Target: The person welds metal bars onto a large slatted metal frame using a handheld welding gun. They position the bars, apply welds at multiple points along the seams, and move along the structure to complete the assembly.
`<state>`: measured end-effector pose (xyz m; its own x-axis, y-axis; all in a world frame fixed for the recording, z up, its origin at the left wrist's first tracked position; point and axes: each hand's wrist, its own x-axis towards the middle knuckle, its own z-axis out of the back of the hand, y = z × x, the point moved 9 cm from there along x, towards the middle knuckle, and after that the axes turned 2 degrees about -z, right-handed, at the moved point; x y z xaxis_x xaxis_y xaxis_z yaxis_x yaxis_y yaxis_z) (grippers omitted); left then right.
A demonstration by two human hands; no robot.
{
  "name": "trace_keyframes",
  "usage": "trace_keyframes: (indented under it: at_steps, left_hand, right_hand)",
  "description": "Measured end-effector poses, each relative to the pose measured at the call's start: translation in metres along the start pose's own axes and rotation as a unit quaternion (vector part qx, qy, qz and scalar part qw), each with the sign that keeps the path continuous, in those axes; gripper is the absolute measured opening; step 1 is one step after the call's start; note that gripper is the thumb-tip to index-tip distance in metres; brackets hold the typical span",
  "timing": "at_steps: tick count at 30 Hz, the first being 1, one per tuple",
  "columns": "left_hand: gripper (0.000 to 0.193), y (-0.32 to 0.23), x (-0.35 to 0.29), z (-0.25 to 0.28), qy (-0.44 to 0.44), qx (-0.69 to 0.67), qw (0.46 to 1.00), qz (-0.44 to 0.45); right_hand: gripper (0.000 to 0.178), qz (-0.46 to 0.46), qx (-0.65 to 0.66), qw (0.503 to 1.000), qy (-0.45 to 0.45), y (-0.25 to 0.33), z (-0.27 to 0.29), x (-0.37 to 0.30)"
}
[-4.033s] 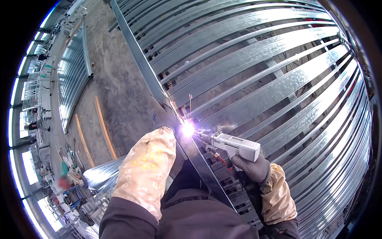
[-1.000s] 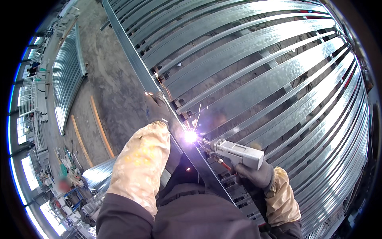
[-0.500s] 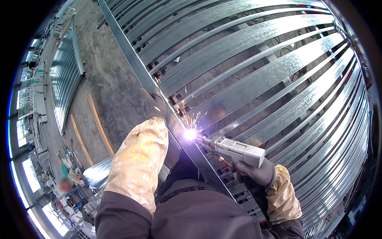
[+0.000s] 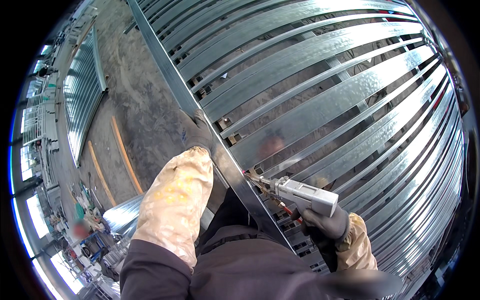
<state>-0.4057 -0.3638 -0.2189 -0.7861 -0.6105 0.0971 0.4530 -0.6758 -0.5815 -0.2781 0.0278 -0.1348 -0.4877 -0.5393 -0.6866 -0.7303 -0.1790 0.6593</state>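
My right hand [image 4: 327,221], in a dark grey glove, is closed round the handle of a silver, boxy welding gun [image 4: 307,195]. The gun's nozzle points left, its tip touching or just over the inner edge of a long steel rail [image 4: 232,176], with a small red spot at the tip. My left hand [image 4: 196,132], also gloved, grips the same rail farther up, with its fingers at the edge and partly hidden. Several galvanized steel bars [image 4: 310,122] run from that rail toward the upper right, with gaps between them.
A red hose [image 4: 290,210] hangs below the gun. On the floor at left lie two wooden strips [image 4: 126,156] and a stack of ribbed metal panels [image 4: 85,95]. Cluttered equipment [image 4: 92,245] stands at the lower left. A crossbeam [image 4: 340,72] passes under the bars.
The bright welding flash and flying sparks have gone out. My right hand with the welding gun has shifted slightly right and down. My left hand stays in place on the rail.
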Motion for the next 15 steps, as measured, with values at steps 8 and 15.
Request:
trace_keyframes:
  at_steps: [8, 15]
  left_hand:
    - [0.068, 0.009, -0.001, -0.002, 0.021, -0.022, 0.999, 0.027]
    - [0.07, 0.016, -0.004, -0.003, 0.016, 0.013, 1.0, 0.023]
  right_hand:
    - [0.05, 0.027, 0.021, 0.999, -0.011, 0.037, -0.005, 0.014]
    - [0.04, 0.043, -0.012, 0.999, -0.026, 0.052, -0.009, 0.039]
